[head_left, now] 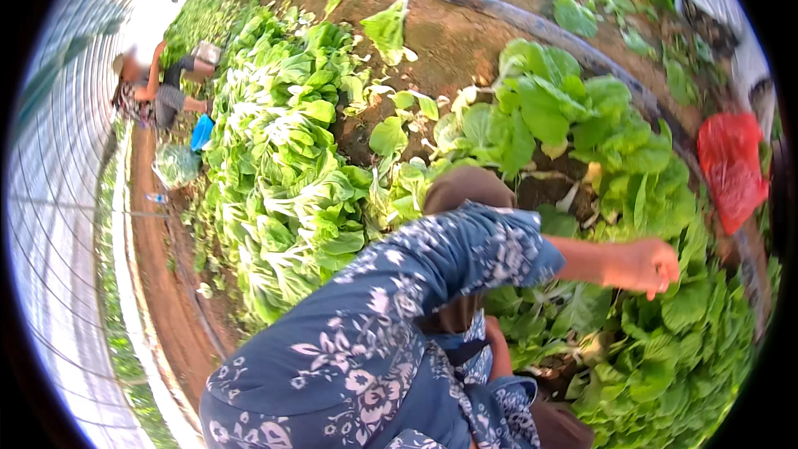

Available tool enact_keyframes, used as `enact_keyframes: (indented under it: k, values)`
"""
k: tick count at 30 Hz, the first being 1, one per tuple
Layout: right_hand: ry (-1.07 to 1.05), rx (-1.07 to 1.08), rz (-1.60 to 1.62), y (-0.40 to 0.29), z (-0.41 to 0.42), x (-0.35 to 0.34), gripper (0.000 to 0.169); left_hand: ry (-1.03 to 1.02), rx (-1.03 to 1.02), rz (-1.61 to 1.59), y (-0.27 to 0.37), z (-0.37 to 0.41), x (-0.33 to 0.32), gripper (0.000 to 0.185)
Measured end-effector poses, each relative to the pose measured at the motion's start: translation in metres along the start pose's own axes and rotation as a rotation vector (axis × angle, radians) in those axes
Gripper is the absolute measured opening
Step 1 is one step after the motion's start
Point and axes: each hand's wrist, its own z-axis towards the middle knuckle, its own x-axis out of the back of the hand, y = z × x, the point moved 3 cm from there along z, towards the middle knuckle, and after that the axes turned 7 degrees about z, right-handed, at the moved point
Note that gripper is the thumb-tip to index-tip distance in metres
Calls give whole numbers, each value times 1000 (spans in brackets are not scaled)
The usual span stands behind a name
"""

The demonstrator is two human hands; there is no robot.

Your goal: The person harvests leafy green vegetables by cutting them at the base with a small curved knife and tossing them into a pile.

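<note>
My left hand (654,265) reaches out over leafy green plants (686,308) on the right. Its fingers look curled; whether anything is between them is unclear. The arm, in a blue floral sleeve, crosses above my brown-clad knee (467,190). My right forearm shows below that sleeve, but my right hand is mostly hidden near my lap. Broad-leaved greens (542,106) stand in the soil ahead of the knee. A long heap of greens with pale stalks (287,168) lies to the left. One loose leafy plant (388,28) lies on bare soil near the top.
A red plastic bag (730,168) lies at the right beside a dark pipe or hose (530,22). At far left, another person (156,90) is low to the ground near a blue basin (202,132) and a clear bag of greens (177,166). A ribbed greenhouse wall curves beyond.
</note>
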Motion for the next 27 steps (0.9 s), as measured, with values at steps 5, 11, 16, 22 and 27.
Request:
enact_keyframes:
  k: [5,11,16,22,27]
  values:
    - [9,-177,203,-30,-46,37,6,231,-337,468,-4,-19,-14,27]
    - [179,-28,136,-102,-50,71,11,318,-466,528,16,-66,-11,24]
    - [338,203,170,-106,-22,81,14,302,-480,562,-1,-73,-30,24]
    - [392,435,127,-103,14,81,17,216,-615,786,-1,-83,-57,29]
    - [389,535,62,-104,30,71,20,217,-718,965,84,-105,-40,27]
